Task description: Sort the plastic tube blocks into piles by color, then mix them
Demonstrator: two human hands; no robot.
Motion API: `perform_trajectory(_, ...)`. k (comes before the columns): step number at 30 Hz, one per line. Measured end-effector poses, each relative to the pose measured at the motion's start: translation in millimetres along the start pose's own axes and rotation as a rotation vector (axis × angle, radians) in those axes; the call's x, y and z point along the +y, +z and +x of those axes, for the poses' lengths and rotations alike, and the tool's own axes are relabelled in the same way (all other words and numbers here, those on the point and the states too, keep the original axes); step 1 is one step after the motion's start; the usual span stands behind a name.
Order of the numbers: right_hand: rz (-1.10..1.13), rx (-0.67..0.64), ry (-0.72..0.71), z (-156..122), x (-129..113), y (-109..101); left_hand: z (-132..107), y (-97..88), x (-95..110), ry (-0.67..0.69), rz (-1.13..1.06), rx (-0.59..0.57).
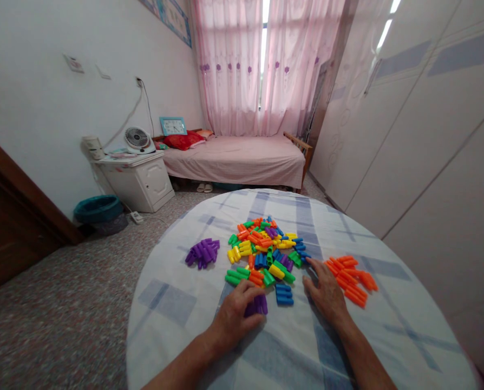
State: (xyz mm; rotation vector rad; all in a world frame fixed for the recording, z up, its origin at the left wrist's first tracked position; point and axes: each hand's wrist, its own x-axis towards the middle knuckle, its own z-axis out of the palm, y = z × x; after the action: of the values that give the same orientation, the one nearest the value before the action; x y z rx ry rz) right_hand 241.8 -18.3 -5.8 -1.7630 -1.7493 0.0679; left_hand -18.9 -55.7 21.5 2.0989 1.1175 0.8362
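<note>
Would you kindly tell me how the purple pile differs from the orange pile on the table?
The purple pile lies left of the mixed heap; the orange pile lies right of it. The purple pile is compact, while the orange pile sprawls more. Both are single-coloured and rest on the checked cloth.

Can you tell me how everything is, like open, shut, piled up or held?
Left hand: curled around a purple piece
Right hand: open, beside the mixed heap
Mixed heap: jumbled
Purple heap: piled separately
Orange heap: piled separately
Curtains: drawn, narrow gap
Nightstand door: shut
Wardrobe doors: shut
Fan: can't tell if on
</note>
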Motion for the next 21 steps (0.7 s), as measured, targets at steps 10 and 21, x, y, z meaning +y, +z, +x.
perform_trajectory(10, 0.023, -0.009, 0.021, 1, -1, -1, 1, -6.8, -2, -0.014, -0.147, 0.155)
perform_trajectory(21, 0.022, 0.009, 0.020, 2, 2, 2, 61, -125.7, -67, -0.281, 0.446, 0.683)
